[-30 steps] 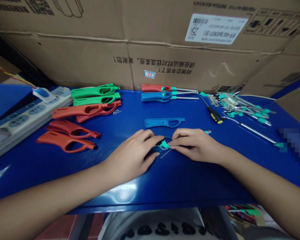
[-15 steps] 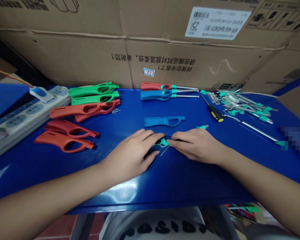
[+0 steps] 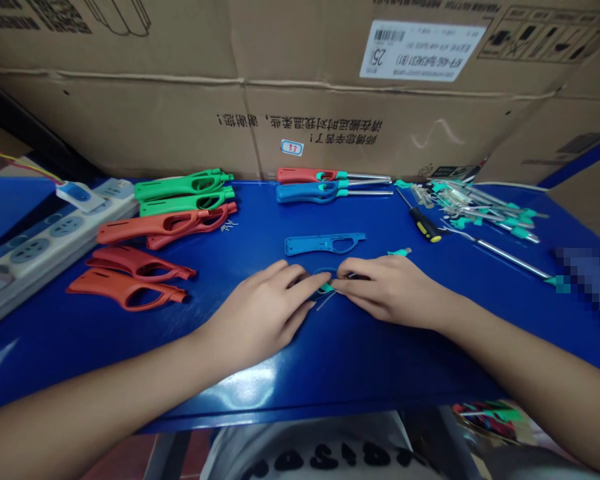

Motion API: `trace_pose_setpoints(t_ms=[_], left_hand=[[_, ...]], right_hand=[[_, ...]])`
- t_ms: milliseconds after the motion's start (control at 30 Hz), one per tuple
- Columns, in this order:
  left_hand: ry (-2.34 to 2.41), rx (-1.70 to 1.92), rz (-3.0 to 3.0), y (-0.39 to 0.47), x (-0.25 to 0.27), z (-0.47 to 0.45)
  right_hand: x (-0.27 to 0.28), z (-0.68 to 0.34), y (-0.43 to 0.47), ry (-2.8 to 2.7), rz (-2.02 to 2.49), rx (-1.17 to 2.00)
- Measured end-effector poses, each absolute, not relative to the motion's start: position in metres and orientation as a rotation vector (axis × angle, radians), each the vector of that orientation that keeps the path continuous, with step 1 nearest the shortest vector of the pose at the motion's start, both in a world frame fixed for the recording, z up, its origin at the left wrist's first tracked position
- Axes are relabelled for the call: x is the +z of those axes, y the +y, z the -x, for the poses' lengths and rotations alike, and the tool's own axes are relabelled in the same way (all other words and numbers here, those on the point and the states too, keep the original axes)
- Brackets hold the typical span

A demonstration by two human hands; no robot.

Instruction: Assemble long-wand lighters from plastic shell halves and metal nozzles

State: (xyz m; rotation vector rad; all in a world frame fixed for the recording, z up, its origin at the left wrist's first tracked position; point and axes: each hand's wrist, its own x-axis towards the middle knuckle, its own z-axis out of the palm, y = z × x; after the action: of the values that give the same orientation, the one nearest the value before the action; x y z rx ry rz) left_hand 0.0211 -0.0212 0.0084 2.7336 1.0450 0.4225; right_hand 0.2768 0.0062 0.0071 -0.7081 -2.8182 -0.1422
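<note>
Just in front of me, a blue lighter shell half is mostly hidden under my fingers. A green trigger shows in it, with thin wires sticking out below. My left hand grips the shell from the left, its index finger over the trigger. From the right, my right hand pinches the other end, fingertips close beside the trigger. Beyond my hands lies another blue shell half, inner side up. A small green-tipped piece pokes out behind my right hand.
Green shells and orange-red shells lie left, near a power strip. Lighters with metal tubes lie at the back. A screwdriver, a pile of tube parts and one separate tube are right. A carton stands behind.
My left fingers have pressed further over the green trigger, so less of it shows. My right hand stays almost in place. The view has shifted slightly.
</note>
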Motion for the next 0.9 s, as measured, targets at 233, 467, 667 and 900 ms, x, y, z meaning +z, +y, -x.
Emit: trace_pose_setpoints(t_ms=[233,467,667,900], left_hand=[[1.039,0.375,-2.765,-0.022,0.009,-0.020],[1.026,0.388,-2.812,-0.021,0.006,-0.020],[1.039,0.389,-2.816,-0.020,0.006,-0.020],[1.084,0.350,-2.843,-0.020,0.007,-0.020]], right_hand=[[0.013,-0.289,0.012,-2.783,0.866,0.188],[0.011,-0.290,0.015,-2.798,0.841,0.255],[0.010,-0.292,0.015,-2.776,0.849,0.185],[0.010,-0.291,0.014,-2.794,0.875,0.023]])
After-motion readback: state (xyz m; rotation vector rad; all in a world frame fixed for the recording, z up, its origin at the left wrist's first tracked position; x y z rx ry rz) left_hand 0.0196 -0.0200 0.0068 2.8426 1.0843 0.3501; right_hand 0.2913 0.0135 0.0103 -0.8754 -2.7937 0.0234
